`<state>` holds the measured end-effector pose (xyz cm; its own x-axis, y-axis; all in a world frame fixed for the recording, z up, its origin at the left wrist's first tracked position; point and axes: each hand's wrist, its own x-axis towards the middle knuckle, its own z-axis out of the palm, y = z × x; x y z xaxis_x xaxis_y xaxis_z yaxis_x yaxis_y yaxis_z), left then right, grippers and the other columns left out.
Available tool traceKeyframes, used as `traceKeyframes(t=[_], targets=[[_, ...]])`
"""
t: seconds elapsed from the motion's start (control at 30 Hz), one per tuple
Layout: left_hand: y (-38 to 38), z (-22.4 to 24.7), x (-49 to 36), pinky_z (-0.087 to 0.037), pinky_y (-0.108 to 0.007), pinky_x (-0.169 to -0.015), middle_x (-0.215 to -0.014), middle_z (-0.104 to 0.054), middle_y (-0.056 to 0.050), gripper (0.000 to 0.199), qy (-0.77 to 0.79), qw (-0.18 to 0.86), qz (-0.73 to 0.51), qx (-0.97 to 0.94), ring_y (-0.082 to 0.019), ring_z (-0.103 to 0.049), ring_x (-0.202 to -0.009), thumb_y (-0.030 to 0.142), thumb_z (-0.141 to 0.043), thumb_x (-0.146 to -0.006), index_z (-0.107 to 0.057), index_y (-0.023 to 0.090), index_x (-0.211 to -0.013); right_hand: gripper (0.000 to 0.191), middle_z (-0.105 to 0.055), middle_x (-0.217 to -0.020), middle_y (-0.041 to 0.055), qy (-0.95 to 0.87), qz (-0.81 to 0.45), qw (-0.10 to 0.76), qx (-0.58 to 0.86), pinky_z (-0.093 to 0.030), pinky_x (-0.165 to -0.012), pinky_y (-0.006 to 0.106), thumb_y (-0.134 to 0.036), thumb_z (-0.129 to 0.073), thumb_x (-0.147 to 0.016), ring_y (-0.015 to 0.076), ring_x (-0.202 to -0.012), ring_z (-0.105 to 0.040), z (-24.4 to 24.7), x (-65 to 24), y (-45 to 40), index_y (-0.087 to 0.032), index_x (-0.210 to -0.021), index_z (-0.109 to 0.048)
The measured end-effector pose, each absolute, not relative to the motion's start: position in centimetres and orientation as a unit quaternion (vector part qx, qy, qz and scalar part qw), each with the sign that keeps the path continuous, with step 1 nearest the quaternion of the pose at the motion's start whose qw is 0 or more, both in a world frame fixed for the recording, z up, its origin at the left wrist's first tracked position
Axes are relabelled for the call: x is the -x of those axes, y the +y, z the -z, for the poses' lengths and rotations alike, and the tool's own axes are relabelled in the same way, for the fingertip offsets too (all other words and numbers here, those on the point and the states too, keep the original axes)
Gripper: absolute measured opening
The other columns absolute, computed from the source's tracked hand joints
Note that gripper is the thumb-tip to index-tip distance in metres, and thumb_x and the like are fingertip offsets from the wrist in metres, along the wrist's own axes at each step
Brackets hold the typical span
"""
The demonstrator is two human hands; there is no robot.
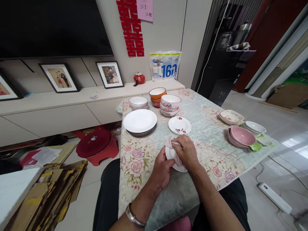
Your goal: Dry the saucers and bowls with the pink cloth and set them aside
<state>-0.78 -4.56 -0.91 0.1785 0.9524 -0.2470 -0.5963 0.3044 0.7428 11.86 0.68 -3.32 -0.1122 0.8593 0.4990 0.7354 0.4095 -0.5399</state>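
A small white plate (181, 168) is held tilted over the near part of the table. My left hand (161, 170) grips its left edge, thumb lying on the plate's face. My right hand (187, 151) is closed on a pale pinkish cloth (169, 141) and presses it against the plate's upper rim. Just beyond my hands lies a white plate with red flowers (180, 124), apparently stacked on another. Left of that stands a stack of large plates (140, 120), the top one plain white.
Bowls stand at the back: white ones (138, 102), orange ones (157, 93) and red-rimmed ones (170, 102). At the right are pink leaf-shaped bowls (242, 136), square dishes (231, 116) and small white bowls (255, 126). A red stool (95, 142) and flattened cardboard (45, 199) lie left of the table.
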Motion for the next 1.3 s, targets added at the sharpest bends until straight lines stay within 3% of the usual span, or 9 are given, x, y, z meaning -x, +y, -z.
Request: traceKeyframes(t=[0.1,0.2,0.5,0.73,1.03,1.3], targets=[[-4.56,0.78,0.79,-0.050,-0.030,-0.073,-0.100,-0.072,-0.006,0.062,0.348,0.729,-0.529,-0.258,-0.021,-0.065,-0.086,0.006,-0.062,-0.057,-0.062,0.017,-0.118,0.011,-0.062,-0.086,0.0077,-0.681,-0.007,0.387,0.621,-0.039,-0.074,0.036,-0.020,-0.057,-0.086,0.0243,-0.085,-0.052,3.82,-12.20,0.79,-0.021,-0.087,-0.069],[-4.56,0.91,0.76,-0.050,-0.030,-0.075,-0.102,-0.072,-0.006,0.063,0.344,0.723,-0.534,-0.271,-0.022,-0.065,-0.089,0.006,-0.062,-0.059,-0.062,0.018,-0.121,0.013,-0.061,-0.084,0.0087,-0.687,0.028,0.386,0.615,-0.039,-0.073,0.036,-0.017,-0.055,-0.084,0.0249,-0.083,-0.050,3.86,-12.09,0.57,-0.020,-0.086,-0.068],[-4.55,1.15,0.70,-0.049,-0.027,-0.077,-0.096,-0.072,-0.003,0.051,0.348,0.717,-0.544,-0.263,-0.018,-0.065,-0.087,0.004,-0.061,-0.060,-0.064,0.018,-0.109,0.013,-0.061,-0.084,0.0049,-0.780,-0.076,0.383,0.488,-0.042,-0.076,0.033,-0.015,-0.055,-0.083,0.0216,-0.087,-0.054,3.00,-11.58,-0.04,-0.022,-0.082,-0.066],[-4.58,1.09,0.66,-0.050,-0.028,-0.076,-0.105,-0.071,-0.004,0.064,0.336,0.721,-0.542,-0.273,-0.020,-0.065,-0.091,0.004,-0.060,-0.060,-0.060,0.020,-0.122,0.010,-0.061,-0.083,0.0086,-0.692,0.009,0.392,0.606,-0.040,-0.073,0.036,-0.016,-0.055,-0.082,0.0248,-0.082,-0.051,3.71,-11.90,0.40,-0.019,-0.084,-0.064],[-4.29,1.34,1.06,-0.049,-0.030,-0.081,-0.105,-0.072,-0.005,0.064,0.338,0.722,-0.562,-0.221,-0.020,-0.064,-0.092,0.003,-0.063,-0.055,-0.063,0.019,-0.117,0.016,-0.060,-0.082,0.0074,-0.772,-0.004,0.388,0.503,-0.042,-0.076,0.035,-0.011,-0.052,-0.083,0.0230,-0.083,-0.051,3.19,-11.55,0.26,-0.018,-0.085,-0.066],[-4.46,1.14,0.56,-0.049,-0.029,-0.079,-0.110,-0.071,-0.006,0.065,0.331,0.715,-0.555,-0.267,-0.022,-0.064,-0.099,0.005,-0.062,-0.060,-0.059,0.020,-0.124,0.010,-0.060,-0.081,0.0078,-0.709,0.028,0.426,0.561,-0.041,-0.073,0.035,-0.016,-0.055,-0.085,0.0237,-0.081,-0.050,3.54,-11.41,0.08,-0.018,-0.087,-0.065]])
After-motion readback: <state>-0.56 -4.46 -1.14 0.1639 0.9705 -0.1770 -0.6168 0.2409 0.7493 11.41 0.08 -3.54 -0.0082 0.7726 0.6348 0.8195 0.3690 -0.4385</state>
